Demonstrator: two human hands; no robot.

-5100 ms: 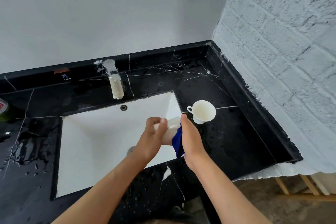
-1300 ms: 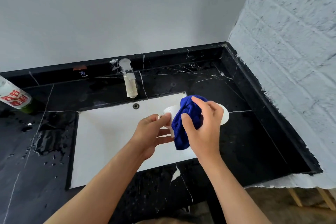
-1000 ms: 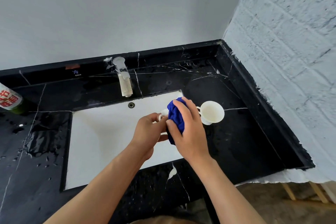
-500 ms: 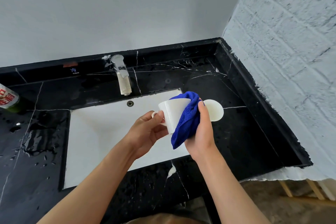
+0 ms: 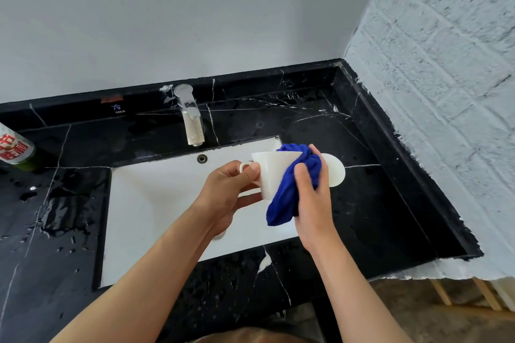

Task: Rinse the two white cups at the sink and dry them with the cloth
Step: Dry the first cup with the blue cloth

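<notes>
My left hand (image 5: 227,189) grips a white cup (image 5: 271,171) by its handle, held upright over the right part of the white sink (image 5: 156,203). My right hand (image 5: 312,198) presses a bunched blue cloth (image 5: 292,192) against the cup's right side, and the cloth reaches over the rim. The second white cup (image 5: 335,172) stands on the black counter just right of the sink, mostly hidden behind the cloth and my right hand.
A chrome faucet (image 5: 191,117) rises behind the sink. A bottle with a red label (image 5: 15,149) sits at the far left. Water pools on the black marble counter (image 5: 376,203) left of the sink. A white brick wall (image 5: 446,78) bounds the right side.
The cup has been turned from rim-facing-me to upright, side on. The cloth has shifted from inside the cup's mouth to its right outer wall and rim.
</notes>
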